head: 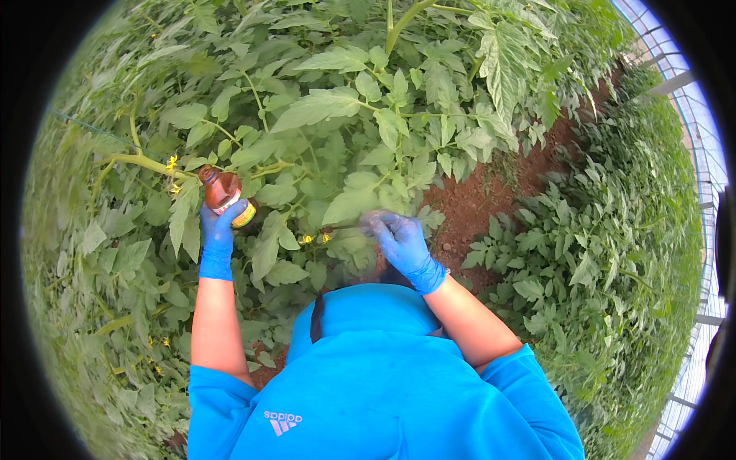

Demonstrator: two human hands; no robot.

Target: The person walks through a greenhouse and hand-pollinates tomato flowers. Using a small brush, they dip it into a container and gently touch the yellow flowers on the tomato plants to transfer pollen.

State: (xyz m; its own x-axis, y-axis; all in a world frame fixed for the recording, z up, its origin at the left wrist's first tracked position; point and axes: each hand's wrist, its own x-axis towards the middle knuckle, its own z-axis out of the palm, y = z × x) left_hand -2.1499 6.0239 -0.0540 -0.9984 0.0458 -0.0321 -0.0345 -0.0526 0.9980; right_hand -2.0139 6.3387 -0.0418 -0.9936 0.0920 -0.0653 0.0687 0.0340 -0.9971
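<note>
A blue glove covers my left hand [218,230], whose fingers are wrapped around a brown bottle [221,188] with a coloured label. The bottle leans, its open neck pointing up and to the left beside a tomato stem [152,165]. In my right hand [399,240], also gloved in blue and smudged with pale residue, is a thin stick-like tool [347,227]. Its dark tip lies at a yellow tomato flower [326,238]; whether they touch I cannot tell. A second yellow flower [306,239] hangs just to the left.
Dense tomato foliage [322,109] surrounds both hands. More yellow flowers [172,163] grow near the bottle's neck, where a thin twine [109,135] runs. Reddish soil [468,210] shows between this row and another plant row [581,253]. A greenhouse wall [704,155] curves along the right.
</note>
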